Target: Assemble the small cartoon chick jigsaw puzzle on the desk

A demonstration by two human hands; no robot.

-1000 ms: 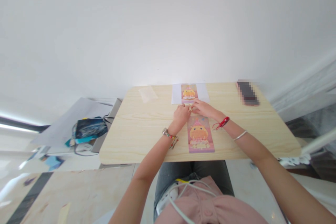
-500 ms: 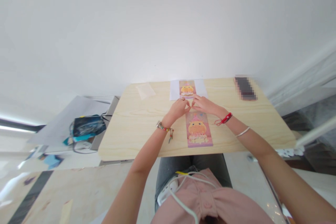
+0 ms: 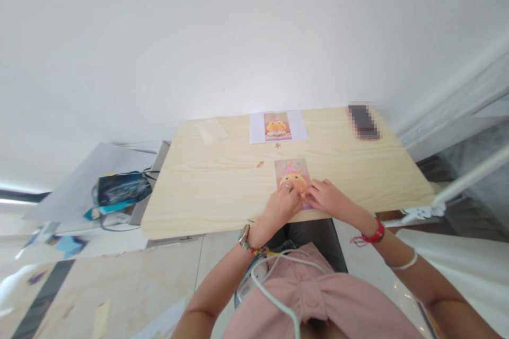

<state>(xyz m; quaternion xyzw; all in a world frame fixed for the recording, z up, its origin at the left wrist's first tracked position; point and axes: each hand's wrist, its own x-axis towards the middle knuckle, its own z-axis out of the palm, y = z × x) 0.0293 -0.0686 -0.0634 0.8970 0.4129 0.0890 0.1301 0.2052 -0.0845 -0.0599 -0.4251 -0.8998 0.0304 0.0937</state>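
Note:
A jigsaw-like picture panel of a yellow cartoon figure in a pink hat lies near the front edge of the table. My left hand rests over its lower left part, thumb and fingers pinched together. From the right, my right hand meets it at the panel's lower right, its fingertips pinched too. Whatever is between the fingertips is too small and covered to make out. The fingers hide the panel's lower half. Two small pieces, one brownish piece and another piece, lie beyond the panel.
A white sheet bearing a similar printed picture lies at the back of the wooden table. Near the back left is a pale translucent packet; a phone lies back right. A dark bag sits left of the table.
Both hands have come from the panel's top edge down to its lower part, nearer my body. Two small pieces now show on the table where the hands were. The view has shifted slightly.

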